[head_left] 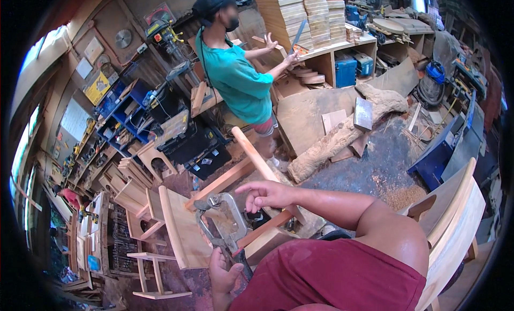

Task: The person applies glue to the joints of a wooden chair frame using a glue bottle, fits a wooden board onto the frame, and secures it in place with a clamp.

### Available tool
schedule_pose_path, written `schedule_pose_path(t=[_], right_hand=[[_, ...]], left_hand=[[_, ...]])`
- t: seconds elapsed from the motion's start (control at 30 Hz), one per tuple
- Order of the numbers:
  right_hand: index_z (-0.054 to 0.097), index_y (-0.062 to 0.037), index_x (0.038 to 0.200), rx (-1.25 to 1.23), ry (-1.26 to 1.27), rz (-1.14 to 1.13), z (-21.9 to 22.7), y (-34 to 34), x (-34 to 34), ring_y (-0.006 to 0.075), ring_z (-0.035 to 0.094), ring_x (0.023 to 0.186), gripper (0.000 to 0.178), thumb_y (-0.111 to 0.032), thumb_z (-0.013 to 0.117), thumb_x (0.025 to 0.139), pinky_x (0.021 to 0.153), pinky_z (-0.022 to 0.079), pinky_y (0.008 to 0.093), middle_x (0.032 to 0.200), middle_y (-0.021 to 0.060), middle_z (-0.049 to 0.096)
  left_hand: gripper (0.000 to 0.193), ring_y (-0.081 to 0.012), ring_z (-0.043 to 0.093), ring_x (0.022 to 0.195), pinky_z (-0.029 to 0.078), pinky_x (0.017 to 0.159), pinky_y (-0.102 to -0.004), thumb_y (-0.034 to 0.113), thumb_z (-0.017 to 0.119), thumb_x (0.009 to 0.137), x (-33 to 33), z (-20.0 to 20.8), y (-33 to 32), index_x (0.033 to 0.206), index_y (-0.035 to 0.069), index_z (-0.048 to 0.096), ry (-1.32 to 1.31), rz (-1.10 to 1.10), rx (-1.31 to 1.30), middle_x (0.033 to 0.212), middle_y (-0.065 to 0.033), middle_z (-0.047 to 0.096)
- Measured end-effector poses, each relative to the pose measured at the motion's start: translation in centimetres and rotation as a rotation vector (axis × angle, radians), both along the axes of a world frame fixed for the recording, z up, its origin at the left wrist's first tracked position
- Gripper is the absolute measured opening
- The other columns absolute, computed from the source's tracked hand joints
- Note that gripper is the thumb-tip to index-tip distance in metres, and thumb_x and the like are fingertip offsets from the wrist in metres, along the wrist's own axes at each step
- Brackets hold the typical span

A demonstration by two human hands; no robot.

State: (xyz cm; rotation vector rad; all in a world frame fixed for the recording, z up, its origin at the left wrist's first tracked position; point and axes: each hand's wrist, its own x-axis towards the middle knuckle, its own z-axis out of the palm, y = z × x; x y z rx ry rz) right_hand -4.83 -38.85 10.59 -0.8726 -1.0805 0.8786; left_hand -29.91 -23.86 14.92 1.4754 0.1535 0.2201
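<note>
A metal locking C-clamp (239,217) is tilted over the wooden chair frame in front of me, with its jaws near the curved chair panel (184,230). Down by its red and black handles, my left hand (222,273) is curled, fingers and thumb around the lower part; the exact grip is partly hidden. My right hand (265,196) hangs just beside the clamp's frame, index finger stretched out and the others loosely bent, holding nothing. Beyond it, a long round-edged wooden post (254,153) slants across the frame. A lower wooden rail (265,229) passes beneath the right hand.
A co-worker in a teal shirt (235,78) stands ahead beside stacked boards (284,16), holding a blue-bladed square. A rough log (337,145) lies on the floor. Chair parts (142,204) stand at left; another curved wooden piece (450,230) is close on my right.
</note>
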Motion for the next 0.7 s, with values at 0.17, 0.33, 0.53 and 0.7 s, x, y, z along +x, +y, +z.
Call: schedule_pose_path(t=[0.17, 0.33, 0.53, 0.7], right_hand=[[0.032, -0.0043, 0.136, 0.005, 0.001, 0.007, 0.0, 0.1, 0.0, 0.0133, 0.057, 0.087, 0.066, -0.038, 0.059, 0.086, 0.079, 0.047, 0.0279, 0.094, 0.0088, 0.060], [0.033, -0.0045, 0.135, 0.010, -0.005, 0.001, 0.0, 0.1, -0.2, 0.0129, 0.057, 0.086, 0.066, -0.040, 0.059, 0.086, 0.079, 0.047, 0.0278, 0.095, 0.0086, 0.060], [0.033, -0.0053, 0.136, -0.031, -0.029, -0.031, -0.1, 0.1, -0.1, 0.0128, 0.058, 0.087, 0.068, -0.043, 0.059, 0.086, 0.078, 0.047, 0.0270, 0.097, 0.0078, 0.060], [0.033, -0.0057, 0.136, -0.051, -0.037, -0.028, 0.2, 0.1, -0.1, 0.0132, 0.058, 0.089, 0.070, -0.045, 0.059, 0.085, 0.079, 0.047, 0.0275, 0.098, 0.0080, 0.060]], left_hand=[[0.067, -0.0135, 0.056, 0.092, 0.045, 0.081, -0.0261, 0.032, 0.079, 0.070, -0.2, -0.3, 0.1, 0.112, -0.003, 0.041, 0.007, 0.004, -0.001, 0.101, -0.0094, 0.058], [0.069, -0.0116, 0.056, 0.088, 0.045, 0.077, -0.0241, 0.033, 0.079, 0.070, -0.7, -1.6, 0.5, 0.114, -0.004, 0.041, 0.048, 0.037, 0.038, 0.098, -0.0073, 0.058], [0.068, -0.0110, 0.056, 0.087, 0.045, 0.076, -0.0235, 0.033, 0.079, 0.070, -0.8, -1.9, 0.8, 0.115, -0.004, 0.043, 0.023, 0.013, -0.016, 0.098, -0.0068, 0.058], [0.067, -0.0116, 0.055, 0.090, 0.044, 0.079, -0.0249, 0.031, 0.079, 0.070, -1.1, -2.6, 1.1, 0.115, -0.003, 0.043, 0.017, 0.037, -0.063, 0.100, -0.0068, 0.057]])
